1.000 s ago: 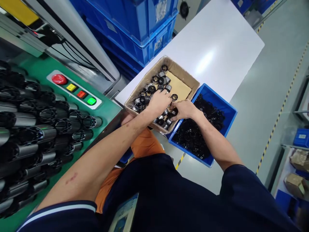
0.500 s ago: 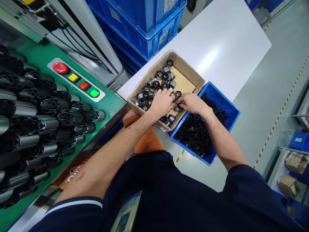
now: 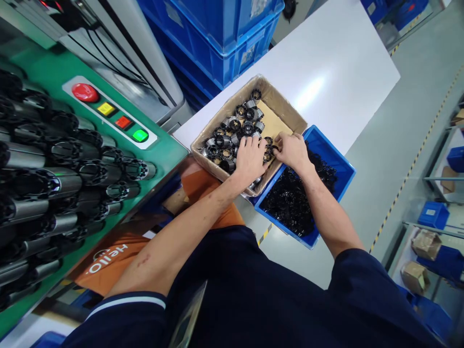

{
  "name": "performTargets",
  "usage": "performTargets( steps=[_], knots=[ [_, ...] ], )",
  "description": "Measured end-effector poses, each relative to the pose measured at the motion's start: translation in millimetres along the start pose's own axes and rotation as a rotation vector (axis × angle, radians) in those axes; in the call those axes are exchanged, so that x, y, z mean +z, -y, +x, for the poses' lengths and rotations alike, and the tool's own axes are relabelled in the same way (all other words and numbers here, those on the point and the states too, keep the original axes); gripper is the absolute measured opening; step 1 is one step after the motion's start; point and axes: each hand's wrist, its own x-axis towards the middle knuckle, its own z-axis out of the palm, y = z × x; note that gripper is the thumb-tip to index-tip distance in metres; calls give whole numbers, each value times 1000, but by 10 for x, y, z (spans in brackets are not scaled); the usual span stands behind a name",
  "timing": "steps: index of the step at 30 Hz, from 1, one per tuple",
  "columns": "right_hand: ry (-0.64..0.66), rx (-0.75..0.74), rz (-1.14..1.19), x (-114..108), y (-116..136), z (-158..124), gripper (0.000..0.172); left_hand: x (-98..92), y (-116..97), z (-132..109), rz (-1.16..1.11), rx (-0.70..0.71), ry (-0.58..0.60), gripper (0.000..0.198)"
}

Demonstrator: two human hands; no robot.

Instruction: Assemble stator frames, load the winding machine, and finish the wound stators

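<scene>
A cardboard box [image 3: 290, 114] lined with clear plastic holds several short black-and-silver ring-shaped parts [image 3: 234, 124] on a cardboard sheet. My left hand [image 3: 250, 158] is inside it, back of the hand up and fingers bent close together over the parts. What lies under its fingers is hidden. My right hand [image 3: 293, 151] reaches over the box's right wall, thumb and fingers pinched at the edge of a black ring-shaped part [image 3: 268, 153] between my two hands. A blue bin [image 3: 339, 180] full of small black plastic pieces [image 3: 290, 203] stands against the box, beneath my right forearm.
At left, a green machine table [image 3: 166, 157] carries many black-and-silver cylinders [image 3: 65, 183] and a panel with a red button [image 3: 85, 92] and lit buttons. Stacked blue crates [image 3: 232, 63] stand behind the box. The white table [image 3: 348, 58] extends to the far right; shelves [image 3: 416, 241] line the right.
My left hand has shifted slightly right and down, nearer my right hand. My right hand has moved slightly right, its fingers now higher on the ring-shaped part. The view has turned slightly.
</scene>
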Motion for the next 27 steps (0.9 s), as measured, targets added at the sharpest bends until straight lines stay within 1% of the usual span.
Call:
performTargets(
  steps=[2, 4, 5, 7, 9, 11, 12, 14, 16, 17, 19, 20, 21, 22, 25, 27],
  knots=[
    [12, -75, 27, -64, 12, -58, 53, -55, -3, -34, -13, -7, -5, 63],
    [56, -155, 50, -100, 50, -99, 52, -167, -30, -146, -24, -1, -9, 61],
    [85, -183, 56, -100, 79, -109, 50, -236, -53, -239, -33, 5, -17, 58],
    [136, -196, 51, -65, 147, -100, 45, -371, -110, -508, -78, 22, -33, 49],
    [170, -170, 31, -3, 220, -61, 41, -464, -162, -879, -176, 45, -37, 43],
    [189, -129, 7, 56, 285, -6, 33, -485, -183, -1320, -336, 61, -15, 39],
    [194, -108, -5, 75, 312, 23, 32, -467, -176, -1553, -433, 55, 3, 37],
    [191, -71, -25, 77, 351, 68, 39, -387, -116, -2017, -619, -7, 46, 34],
    [176, -49, -37, 1, 383, 71, 41, -283, 4, -2452, -691, -79, 61, 32],
    [164, -46, -39, -74, 405, 43, 41, -236, 81, -2656, -710, -119, 61, 32],
    [119, -56, -32, -301, 483, -95, 37, -183, 250, -3041, -746, -202, 50, 34],
    [86, -74, -21, -445, 542, -207, 34, -186, 336, -3226, -770, -248, 41, 35],
    [40, -97, -4, -603, 612, -343, 27, -212, 421, -3409, -792, -295, 26, 36],
    [-8, -131, 21, -766, 691, -496, 28, -261, 505, -3588, -812, -342, 5, 36],
    [-143, -294, 121, -1223, 1001, -981, 48, -521, 750, -4108, -865, -464, -87, 39],
    [-197, -435, 177, -1465, 1362, -1284, 41, -732, 897, -4440, -905, -514, -159, 43]
  ],
)
